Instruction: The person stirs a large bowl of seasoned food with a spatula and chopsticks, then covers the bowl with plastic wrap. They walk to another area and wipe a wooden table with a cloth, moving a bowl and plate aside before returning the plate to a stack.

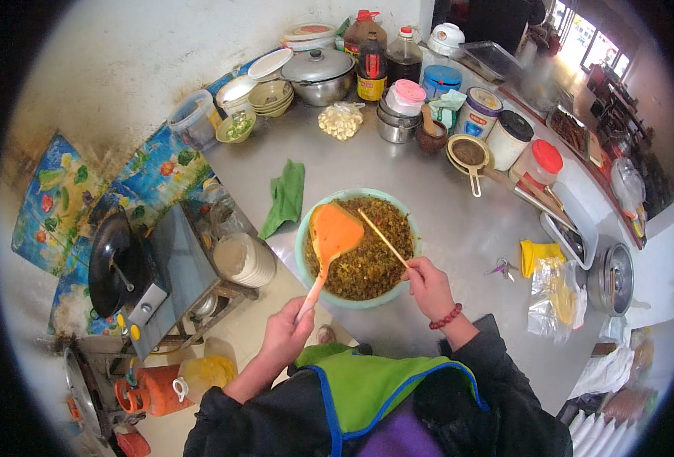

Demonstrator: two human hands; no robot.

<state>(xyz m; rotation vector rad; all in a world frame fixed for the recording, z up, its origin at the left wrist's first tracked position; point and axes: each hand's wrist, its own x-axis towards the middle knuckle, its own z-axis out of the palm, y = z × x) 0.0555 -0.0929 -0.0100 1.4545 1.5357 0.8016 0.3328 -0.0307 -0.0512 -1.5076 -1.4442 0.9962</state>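
A pale green bowl (413,268) stands at the near edge of the steel table, filled with a chopped brown-green food mix (363,266). My left hand (285,335) is closed round the handle of an orange spatula (337,231), whose broad blade lies over the left part of the mix. Between the fingers of my right hand (428,288) is a thin wooden stick (382,238), possibly chopsticks; its far end reaches over the mix near the blade. A red bead bracelet circles my right wrist. Left of the bowl lies a green cloth (284,199).
Along the back stand a lidded pot (320,75), bottles (404,57), jars (480,114) and a strainer (469,154). Keys (502,268) and a yellow packet (540,257) lie right. On the left are a wok (112,263), stacked tubs (239,260) and an orange gas cylinder (158,390).
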